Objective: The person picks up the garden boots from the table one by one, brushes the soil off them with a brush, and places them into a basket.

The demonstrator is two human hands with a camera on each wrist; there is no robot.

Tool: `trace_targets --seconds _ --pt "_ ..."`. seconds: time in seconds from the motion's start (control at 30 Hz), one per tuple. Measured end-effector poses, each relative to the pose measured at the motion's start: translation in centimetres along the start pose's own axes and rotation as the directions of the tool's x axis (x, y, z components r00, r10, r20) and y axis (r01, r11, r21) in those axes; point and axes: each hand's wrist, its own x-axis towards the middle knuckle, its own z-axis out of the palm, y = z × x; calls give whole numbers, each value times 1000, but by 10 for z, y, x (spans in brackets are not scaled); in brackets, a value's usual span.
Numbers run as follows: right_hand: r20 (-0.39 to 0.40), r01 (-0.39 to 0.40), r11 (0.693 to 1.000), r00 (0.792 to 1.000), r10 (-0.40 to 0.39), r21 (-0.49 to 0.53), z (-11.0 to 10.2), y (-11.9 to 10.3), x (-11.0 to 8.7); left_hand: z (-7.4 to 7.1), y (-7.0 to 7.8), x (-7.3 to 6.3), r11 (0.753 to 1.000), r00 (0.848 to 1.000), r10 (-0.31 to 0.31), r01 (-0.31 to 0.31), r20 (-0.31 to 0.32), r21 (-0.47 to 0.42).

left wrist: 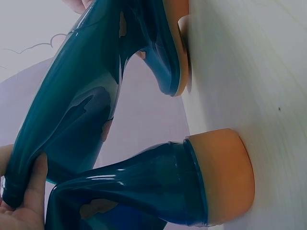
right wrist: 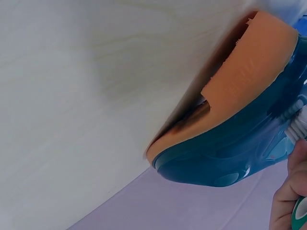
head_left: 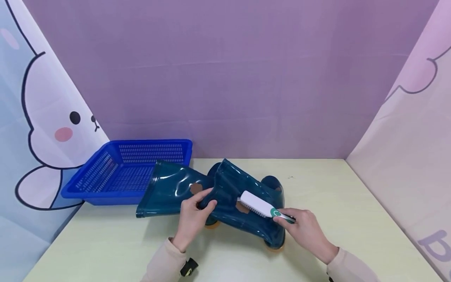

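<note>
Two dark teal rubber boots with orange soles stand on the table, their shafts leaning left. My left hand pinches the top edge of the nearer boot between thumb and fingers, also seen by the left wrist camera. In my right hand is the handle of a white-and-green scrub brush. Its bristles face down onto the nearer boot's shaft, over a brown patch. The other boot lies behind and to the left, with its own brown patch.
A blue perforated plastic basket stands at the back left of the pale table, partly behind the farther boot's shaft. A purple backdrop closes the rear, with printed cloth panels on both sides.
</note>
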Motion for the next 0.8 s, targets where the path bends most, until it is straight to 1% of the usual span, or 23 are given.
trace_targets --seconds 0.23,0.4,0.47,0.53,0.6,0.67,0.8 --pt "-31 43 999 999 -43 -26 -2 3 -2 0 -2 0 1000 1000 -5 5 -1 0" --pt "-19 -1 1000 1000 0 -17 -3 4 -3 0 -2 1 1000 1000 -11 11 -12 0" --pt "-10 -30 1000 1000 30 4 -4 5 -3 0 -2 2 1000 1000 -18 18 -14 -5" --pt "-28 -28 999 999 29 23 -4 7 -2 0 -3 3 1000 999 -29 28 -15 -9" --pt "-36 -42 998 998 44 49 -4 7 0 0 -3 3 999 999 -38 38 -15 -16" --pt "-58 -35 996 998 40 84 -2 6 2 0 -4 3 999 999 -47 46 -15 -16" --pt "-79 -21 988 996 34 150 4 -2 10 1 -4 3 999 999 -35 35 -16 -14"
